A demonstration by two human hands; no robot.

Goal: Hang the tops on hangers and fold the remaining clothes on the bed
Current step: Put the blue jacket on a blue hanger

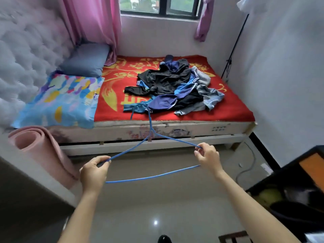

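Blue wire hanger is held out flat above the floor in front of the bed, its hook pointing toward the mattress. The left hand pinches the hanger's left corner, its grip closed around the wire. The right hand pinches the right corner the same way. On the bed's red blanket lies a loose pile of clothes, black, blue and grey, unfolded. A grey pillow and a multicoloured pillow sit at the head end. A rolled pink mat leans beside the bed frame. Pink curtains flank the window.
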